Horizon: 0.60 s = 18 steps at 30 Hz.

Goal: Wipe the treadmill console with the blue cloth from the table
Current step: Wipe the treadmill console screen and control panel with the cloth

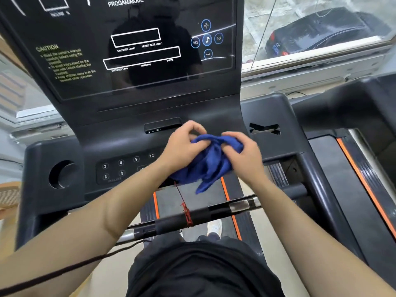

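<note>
Both hands hold the crumpled blue fabric cloth [205,163] above the black treadmill console [132,116]. Left hand [184,146] and right hand [242,155] each close a pinching grip on its upper folds.

Both bare forearms extend forward from the lower corners and converge at frame centre, wrists roughly level. Left hand [182,144]: knuckles up, fingers [194,127] curled inward, pinching the bunched blue cloth [205,166] at its upper left. Right hand [244,155]: palm down, fingers [230,136] bent onto the cloth's upper right edge, just beside the left hand.
</note>
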Each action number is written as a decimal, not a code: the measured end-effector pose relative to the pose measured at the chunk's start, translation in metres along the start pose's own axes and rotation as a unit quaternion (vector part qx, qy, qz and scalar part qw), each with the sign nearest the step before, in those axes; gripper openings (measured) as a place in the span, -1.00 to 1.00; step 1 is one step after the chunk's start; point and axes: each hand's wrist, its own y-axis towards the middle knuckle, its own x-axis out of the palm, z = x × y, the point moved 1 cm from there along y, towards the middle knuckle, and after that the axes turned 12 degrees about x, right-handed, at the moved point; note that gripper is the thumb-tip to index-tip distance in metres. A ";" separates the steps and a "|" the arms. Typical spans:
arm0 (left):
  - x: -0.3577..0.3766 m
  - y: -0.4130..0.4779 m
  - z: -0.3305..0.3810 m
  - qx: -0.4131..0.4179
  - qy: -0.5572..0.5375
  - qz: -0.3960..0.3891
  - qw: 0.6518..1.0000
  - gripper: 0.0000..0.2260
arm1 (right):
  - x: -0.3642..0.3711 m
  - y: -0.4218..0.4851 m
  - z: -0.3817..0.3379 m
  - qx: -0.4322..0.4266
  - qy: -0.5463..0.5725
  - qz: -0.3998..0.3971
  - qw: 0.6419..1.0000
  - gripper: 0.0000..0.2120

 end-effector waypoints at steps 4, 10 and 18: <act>0.032 0.023 0.002 0.003 0.184 0.009 0.983 -0.70 | -0.023 0.015 0.016 0.014 -0.302 0.200 0.932 -0.46; 0.043 -0.018 -0.021 0.165 0.368 -0.062 0.913 -0.61 | 0.035 0.013 0.039 -0.135 -0.503 0.014 0.854 -0.38; -0.009 -0.053 -0.059 0.110 0.482 -0.106 0.863 -0.54 | 0.099 0.010 0.018 -0.204 -0.505 -0.071 0.836 -0.31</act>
